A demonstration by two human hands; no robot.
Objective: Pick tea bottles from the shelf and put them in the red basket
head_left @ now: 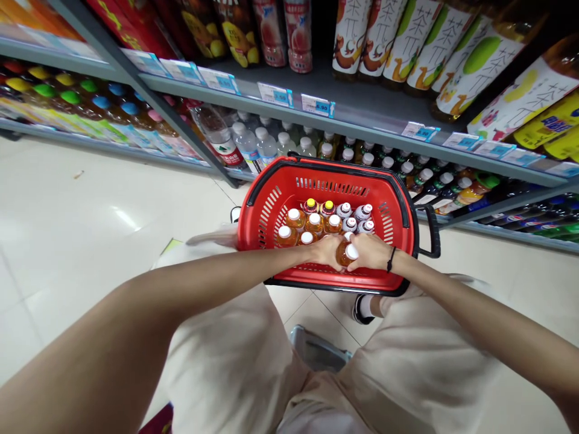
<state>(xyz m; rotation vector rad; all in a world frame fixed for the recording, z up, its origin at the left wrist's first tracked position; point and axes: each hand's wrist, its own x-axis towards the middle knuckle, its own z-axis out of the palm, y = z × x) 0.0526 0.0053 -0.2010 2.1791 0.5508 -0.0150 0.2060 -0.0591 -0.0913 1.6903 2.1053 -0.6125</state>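
- Head view: the left hand (326, 250) and right hand (371, 250) curl around a white-capped amber bottle (346, 255), one from either side, near five o'clock inside the red shopping basket (252, 223).
- Other amber bottles (314, 223) stand toward nine o'clock.
- Yellow-capped bottles (327, 208) stand near twelve; pale bottles (362, 213) near two.
- A drinks shelf (280, 113) runs beyond the basket at twelve o'clock.

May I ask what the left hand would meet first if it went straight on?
The left hand would probably first meet the white-capped amber bottle it seems to touch, with the right hand just beyond, though depth is unclear.
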